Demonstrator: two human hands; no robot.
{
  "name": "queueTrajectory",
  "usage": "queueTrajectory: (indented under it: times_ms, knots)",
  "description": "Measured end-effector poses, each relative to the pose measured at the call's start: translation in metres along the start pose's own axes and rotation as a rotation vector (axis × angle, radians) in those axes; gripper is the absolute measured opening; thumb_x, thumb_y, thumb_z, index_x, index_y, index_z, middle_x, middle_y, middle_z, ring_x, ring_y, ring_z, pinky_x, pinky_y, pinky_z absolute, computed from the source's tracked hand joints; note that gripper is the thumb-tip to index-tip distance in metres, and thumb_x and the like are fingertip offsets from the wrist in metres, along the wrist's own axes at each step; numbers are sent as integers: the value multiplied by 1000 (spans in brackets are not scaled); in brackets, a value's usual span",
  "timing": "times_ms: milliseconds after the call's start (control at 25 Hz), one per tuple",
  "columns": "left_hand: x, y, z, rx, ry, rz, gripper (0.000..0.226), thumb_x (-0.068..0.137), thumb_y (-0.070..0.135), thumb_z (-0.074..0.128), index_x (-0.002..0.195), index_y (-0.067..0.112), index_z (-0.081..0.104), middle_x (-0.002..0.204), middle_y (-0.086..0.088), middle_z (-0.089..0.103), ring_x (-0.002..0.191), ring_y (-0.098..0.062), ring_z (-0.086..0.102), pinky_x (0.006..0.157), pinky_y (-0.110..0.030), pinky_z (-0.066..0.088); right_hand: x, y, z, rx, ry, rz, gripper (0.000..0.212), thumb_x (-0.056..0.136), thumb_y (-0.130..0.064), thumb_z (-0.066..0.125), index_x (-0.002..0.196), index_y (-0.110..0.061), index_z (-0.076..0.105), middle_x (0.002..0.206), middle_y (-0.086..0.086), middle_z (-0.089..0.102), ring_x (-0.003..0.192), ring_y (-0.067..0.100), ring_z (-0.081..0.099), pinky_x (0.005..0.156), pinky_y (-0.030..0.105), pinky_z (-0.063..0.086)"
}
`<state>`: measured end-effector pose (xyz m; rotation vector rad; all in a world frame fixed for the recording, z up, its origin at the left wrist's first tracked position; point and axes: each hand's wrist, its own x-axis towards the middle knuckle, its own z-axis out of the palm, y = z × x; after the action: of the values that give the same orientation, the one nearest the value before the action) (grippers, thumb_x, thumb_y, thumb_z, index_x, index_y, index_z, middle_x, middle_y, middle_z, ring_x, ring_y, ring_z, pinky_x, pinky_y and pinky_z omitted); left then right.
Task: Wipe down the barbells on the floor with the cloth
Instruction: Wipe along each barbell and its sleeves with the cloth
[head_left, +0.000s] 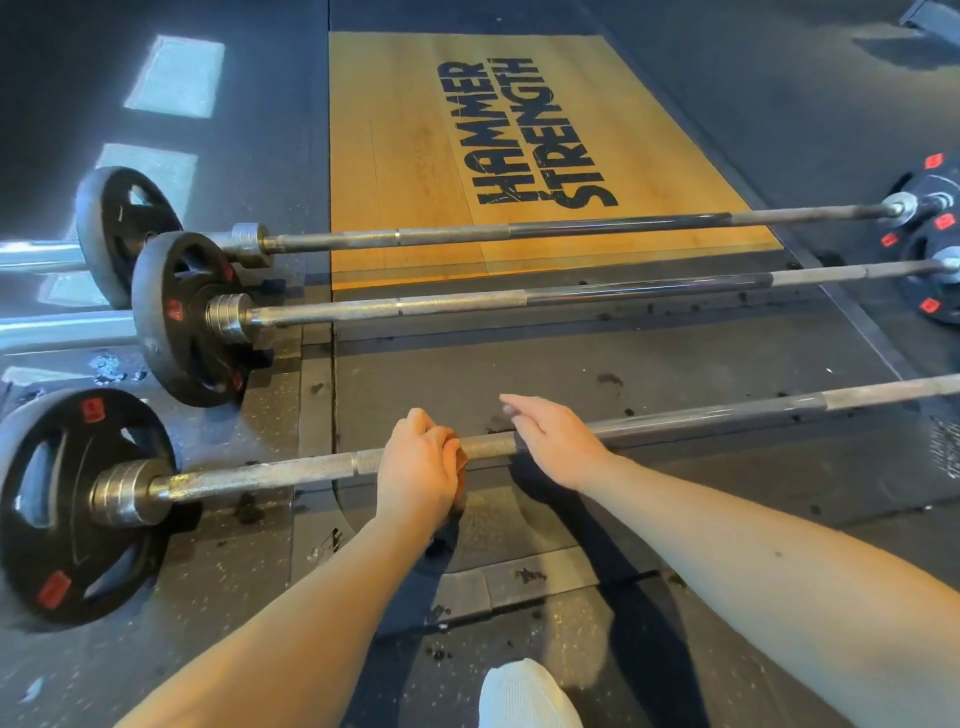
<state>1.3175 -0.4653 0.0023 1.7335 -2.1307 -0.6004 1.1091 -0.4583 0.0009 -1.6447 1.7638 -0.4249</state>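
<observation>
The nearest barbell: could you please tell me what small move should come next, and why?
Probably slide the left hand, which grips the cloth round the nearest barbell, leftward toward the plate: the right hand rests open on that barbell just to the right, blocking that way and apparently steadying it.

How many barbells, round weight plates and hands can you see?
Barbells: 3
Weight plates: 5, two of them cut off at the right edge
Hands: 2, left hand and right hand
Total: 10
</observation>
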Motion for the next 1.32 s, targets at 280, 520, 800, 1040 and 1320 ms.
queueTrajectory:
  times_ms: [280,520,800,1040,1320]
  knots:
    - [14,33,29,194,-177,126,38,98,36,64,134,26,60,126,1,52,102,-16,40,101,-32,45,-4,9,30,70,211,42,47,105,-7,38,140,-31,58,130,-17,58,124,7,51,113,38,45]
    - [-4,-19,-16,136,-34,88,31,101,44,48,116,29,70,105,5,49,94,-14,49,86,-34,49,-19,-6,28,3,367,-3,41,102,2,45,135,-14,64,130,-3,62,106,-13,29,112,34,29]
    - [-12,-43,-24,55,86,-103,28,104,32,48,105,20,74,98,7,45,91,-9,42,81,-24,37,-31,-6,23,-57,287,23,43,100,-8,57,141,-18,58,135,-6,60,131,14,43,115,28,19]
    - [15,45,33,2,-75,64,26,105,33,50,103,20,72,103,2,49,96,-17,49,90,-35,50,-32,19,6,9,138,-31,47,99,-9,50,140,-29,59,138,-12,56,131,6,36,115,27,24]
    - [3,-4,4,109,-37,149,33,100,43,48,116,27,73,101,6,49,96,-15,49,83,-35,49,-26,29,11,-38,256,-133,28,97,-12,66,123,-18,74,126,-7,69,119,6,50,103,16,20]
